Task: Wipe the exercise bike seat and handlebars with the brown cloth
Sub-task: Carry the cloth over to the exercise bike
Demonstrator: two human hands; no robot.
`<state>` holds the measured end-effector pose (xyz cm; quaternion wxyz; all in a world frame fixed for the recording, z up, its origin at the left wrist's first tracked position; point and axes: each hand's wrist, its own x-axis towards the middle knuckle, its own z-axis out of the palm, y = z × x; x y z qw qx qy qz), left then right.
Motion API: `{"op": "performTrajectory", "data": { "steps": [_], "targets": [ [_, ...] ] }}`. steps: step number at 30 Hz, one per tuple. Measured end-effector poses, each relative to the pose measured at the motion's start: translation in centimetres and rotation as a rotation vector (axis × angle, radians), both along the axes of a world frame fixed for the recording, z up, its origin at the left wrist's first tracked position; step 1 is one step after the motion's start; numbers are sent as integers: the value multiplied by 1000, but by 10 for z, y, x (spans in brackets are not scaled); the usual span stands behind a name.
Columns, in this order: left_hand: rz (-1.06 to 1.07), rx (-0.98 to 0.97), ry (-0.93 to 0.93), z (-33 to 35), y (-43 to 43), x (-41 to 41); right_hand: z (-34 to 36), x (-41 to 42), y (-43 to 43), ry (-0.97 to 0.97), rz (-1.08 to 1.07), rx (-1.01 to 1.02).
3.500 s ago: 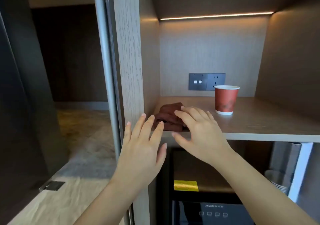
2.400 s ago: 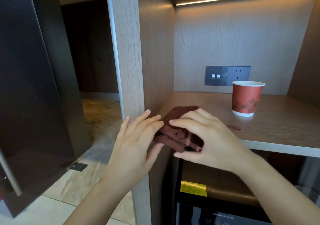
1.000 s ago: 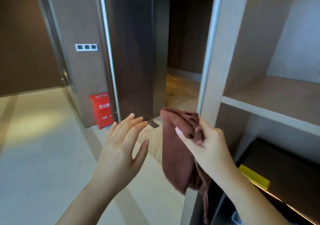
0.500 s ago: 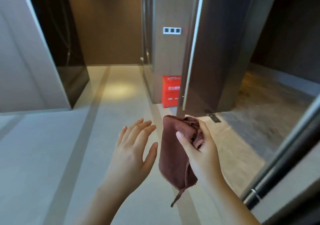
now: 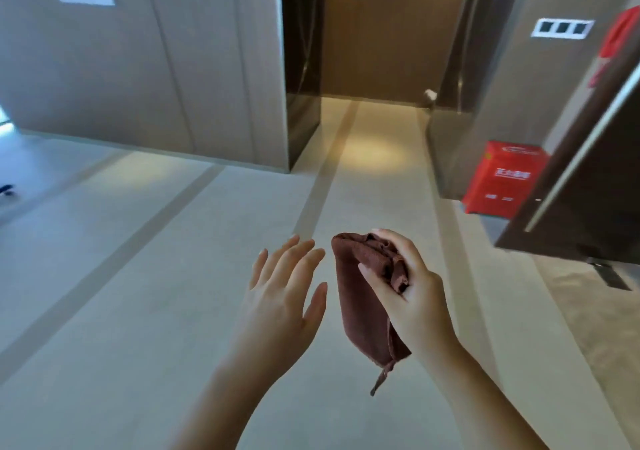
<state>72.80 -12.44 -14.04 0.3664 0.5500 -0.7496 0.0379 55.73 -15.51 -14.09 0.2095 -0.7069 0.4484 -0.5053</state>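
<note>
Now the right hand (image 5: 405,287) pinches the bunched brown cloth (image 5: 367,297), left hand (image 5: 287,297) spread and empty beside it — that dangling tail could slip loose.

- Your left hand (image 5: 284,297) was just left of your right hand (image 5: 412,297), the two apart.
- The cloth (image 5: 367,311) hung from your right hand, between both hands, over the floor (image 5: 138,276).
- A corridor (image 5: 374,51) opened ahead, beyond the hands, with a wall (image 5: 138,51) to its left.
- A box (image 5: 502,179) stood on the floor at right, just left of a door panel (image 5: 595,179), with a switch plate (image 5: 562,28) higher up.
</note>
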Motion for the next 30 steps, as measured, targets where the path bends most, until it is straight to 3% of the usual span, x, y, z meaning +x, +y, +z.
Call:
{"op": "performTrajectory", "data": {
  "steps": [13, 20, 30],
  "targets": [
    [379, 76, 15, -34, -26, 169, -31, 193, -79, -5, 324, 121],
    [470, 62, -33, -36, -127, 241, -40, 274, -190, -96, 417, 165],
    [672, 81, -34, -24, -263, 355, -24, 406, -351, -80, 597, 184]
  ]
}}
